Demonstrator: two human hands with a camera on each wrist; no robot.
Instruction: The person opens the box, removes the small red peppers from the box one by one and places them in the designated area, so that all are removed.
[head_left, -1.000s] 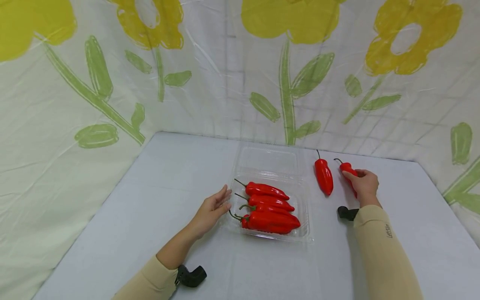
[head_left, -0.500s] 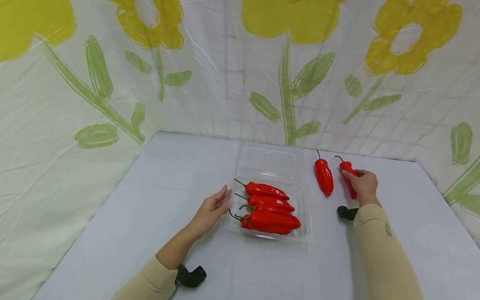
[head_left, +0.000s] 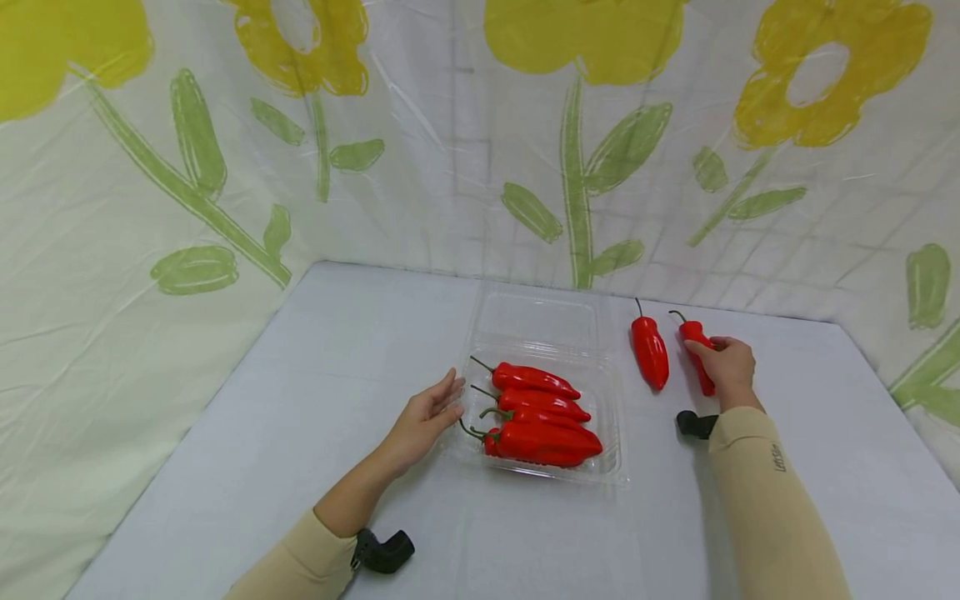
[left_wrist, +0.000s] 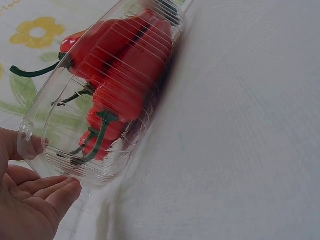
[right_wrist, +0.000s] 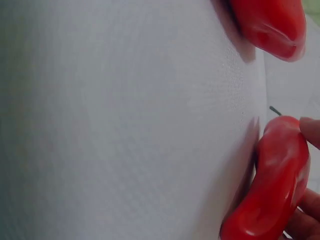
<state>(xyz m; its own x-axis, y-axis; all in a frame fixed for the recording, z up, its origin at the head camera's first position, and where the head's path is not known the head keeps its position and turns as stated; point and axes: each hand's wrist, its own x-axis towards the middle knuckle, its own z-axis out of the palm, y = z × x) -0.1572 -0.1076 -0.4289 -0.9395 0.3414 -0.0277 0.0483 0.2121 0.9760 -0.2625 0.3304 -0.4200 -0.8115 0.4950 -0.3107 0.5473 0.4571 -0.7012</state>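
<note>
My right hand (head_left: 727, 368) pinches a red pepper (head_left: 696, 335) between thumb and fingers at the table's back right. In the right wrist view, that pepper (right_wrist: 272, 182) leans close over the white surface, fingers (right_wrist: 307, 222) along its side. To its left lies another red pepper (head_left: 649, 354), stem pointing back. My left hand (head_left: 416, 425) is at the left side of a clear plastic clamshell box (head_left: 611, 417), fingers extended. In the left wrist view, the fingertips (left_wrist: 67, 195) are right at the box's corner. Several red peppers (head_left: 543, 442) with green stems lie stacked crosswise inside it.
The box's clear lid (head_left: 540, 317) is folded back flat toward the rear. A white cloth (head_left: 337, 375) covers the table. Behind stands a white curtain (head_left: 420, 167) painted with yellow flowers. Black wrist mounts (head_left: 384, 552) stick out from both sleeves.
The pepper in my right hand has shifted slightly toward the back, and its lower end shows more. My left hand and the box hold still.
</note>
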